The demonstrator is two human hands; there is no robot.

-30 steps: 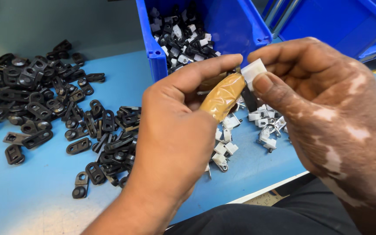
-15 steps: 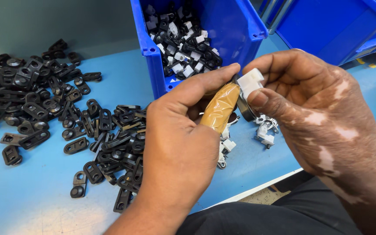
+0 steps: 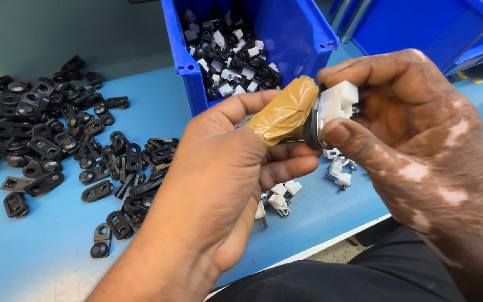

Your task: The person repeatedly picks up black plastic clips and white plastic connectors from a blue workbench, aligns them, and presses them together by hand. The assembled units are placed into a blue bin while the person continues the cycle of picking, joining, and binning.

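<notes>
Two hands join a small part over a blue worktable [image 3: 40,263].

The left hand [image 3: 219,184] grips a tool with a tan tape-wrapped handle [image 3: 283,112]; the right hand [image 3: 415,140] pinches a white plastic block [image 3: 337,102] against its tip, before an open blue plastic bin [image 3: 303,33].

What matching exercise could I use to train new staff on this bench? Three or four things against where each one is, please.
Things:
1. white plastic block
2. tape-wrapped tool
3. loose black brackets
4. blue bin

Places:
A. spread over the blue table
B. pinched in the right hand
C. behind both hands, holding mixed black and white parts
D. gripped in the left hand

Pairs: 1-B, 2-D, 3-A, 4-C
</notes>
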